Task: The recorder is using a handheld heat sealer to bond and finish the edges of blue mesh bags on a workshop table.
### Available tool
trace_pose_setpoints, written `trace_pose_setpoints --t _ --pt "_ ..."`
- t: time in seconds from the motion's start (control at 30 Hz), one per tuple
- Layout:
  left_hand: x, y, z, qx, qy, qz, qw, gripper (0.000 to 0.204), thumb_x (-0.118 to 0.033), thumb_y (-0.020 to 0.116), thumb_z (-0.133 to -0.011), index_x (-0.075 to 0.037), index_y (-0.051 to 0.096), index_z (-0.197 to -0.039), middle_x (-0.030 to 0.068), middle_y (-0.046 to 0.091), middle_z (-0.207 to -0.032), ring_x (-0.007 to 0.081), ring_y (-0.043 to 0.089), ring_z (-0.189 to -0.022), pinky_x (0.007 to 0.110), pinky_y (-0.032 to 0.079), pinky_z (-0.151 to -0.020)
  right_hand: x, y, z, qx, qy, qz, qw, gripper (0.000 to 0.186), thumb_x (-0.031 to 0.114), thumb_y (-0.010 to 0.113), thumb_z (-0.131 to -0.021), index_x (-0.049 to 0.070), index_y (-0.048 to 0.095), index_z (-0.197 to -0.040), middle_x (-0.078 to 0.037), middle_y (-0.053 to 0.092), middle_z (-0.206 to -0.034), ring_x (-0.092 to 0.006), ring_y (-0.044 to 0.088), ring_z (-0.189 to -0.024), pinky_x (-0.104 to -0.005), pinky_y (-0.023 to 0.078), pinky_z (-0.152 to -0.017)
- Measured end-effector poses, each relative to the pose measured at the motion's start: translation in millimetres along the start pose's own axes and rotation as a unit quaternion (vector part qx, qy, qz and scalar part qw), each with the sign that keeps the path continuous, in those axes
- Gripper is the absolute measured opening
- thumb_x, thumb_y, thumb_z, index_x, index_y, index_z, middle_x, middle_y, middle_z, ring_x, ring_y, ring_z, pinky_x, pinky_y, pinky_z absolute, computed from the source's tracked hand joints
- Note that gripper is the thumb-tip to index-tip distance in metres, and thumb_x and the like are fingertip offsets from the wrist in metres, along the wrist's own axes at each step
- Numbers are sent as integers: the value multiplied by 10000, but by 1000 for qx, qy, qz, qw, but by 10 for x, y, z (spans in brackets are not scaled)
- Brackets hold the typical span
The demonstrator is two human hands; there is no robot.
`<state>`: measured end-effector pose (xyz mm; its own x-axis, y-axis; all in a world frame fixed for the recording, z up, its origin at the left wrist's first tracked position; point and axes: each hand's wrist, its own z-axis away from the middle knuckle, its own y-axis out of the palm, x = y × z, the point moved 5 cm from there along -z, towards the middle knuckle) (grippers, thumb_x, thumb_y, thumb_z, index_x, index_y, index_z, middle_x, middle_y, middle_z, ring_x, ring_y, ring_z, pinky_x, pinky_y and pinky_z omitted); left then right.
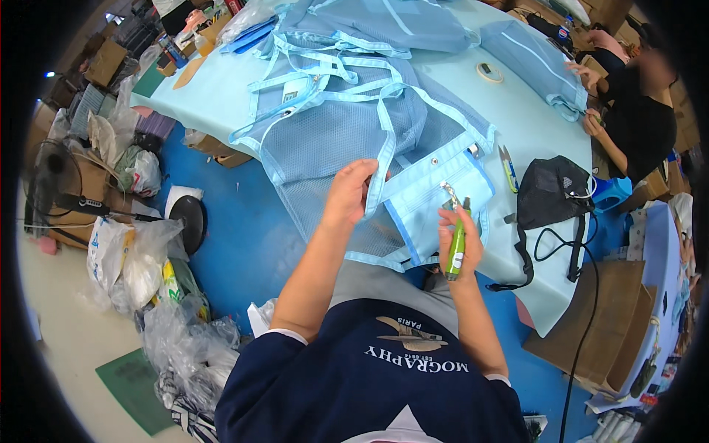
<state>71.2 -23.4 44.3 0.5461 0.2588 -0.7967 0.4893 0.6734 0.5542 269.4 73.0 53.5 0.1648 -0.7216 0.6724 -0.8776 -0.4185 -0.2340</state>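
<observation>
A light blue mesh bag (325, 148) with pale blue trim lies over the table's near edge and hangs toward my lap. My left hand (352, 193) is closed on a strip of its pale blue trim, pinched between thumb and fingers. In my right hand (461, 247) is a green marker-like tool (458, 247) with dark ends, held upright over the bag's solid light blue panel (432, 203). A short shiny silver piece (449, 195) shows just above that hand's fingers; its kind is unclear. A metal snap (434, 160) sits on the trim band.
More blue mesh pieces (377, 26) lie at the far side of the table (543, 284). To the right are green-handled scissors (508, 170), a tape roll (490, 71) and a black drawstring bag (554, 192). A co-worker (635, 111) handles a folded mesh piece (528, 63).
</observation>
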Motion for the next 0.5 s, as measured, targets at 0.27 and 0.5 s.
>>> trace_pose_setpoints --t 0.27,0.5 --pt "206 -67 265 -71 12 -17 997 163 -155 581 -862 -10 620 -925 -4 558 -686 63 485 -576 221 411 -540 297 312 -98 77 17 -104 991 438 202 687 -788 -12 547 -1144 -126 615 -838 -212 614 -685 -289 485 -626" --pt "273 -137 434 -58 26 -31 997 191 -201 523 -917 -27 585 -967 87 655 -880 138 616 -754 276 483 -689 328 521 -8 80 111 -175 975 340 68 700 -730 -35 574 -1029 -207 624 -1024 -176 651 -722 -271 520 -671"
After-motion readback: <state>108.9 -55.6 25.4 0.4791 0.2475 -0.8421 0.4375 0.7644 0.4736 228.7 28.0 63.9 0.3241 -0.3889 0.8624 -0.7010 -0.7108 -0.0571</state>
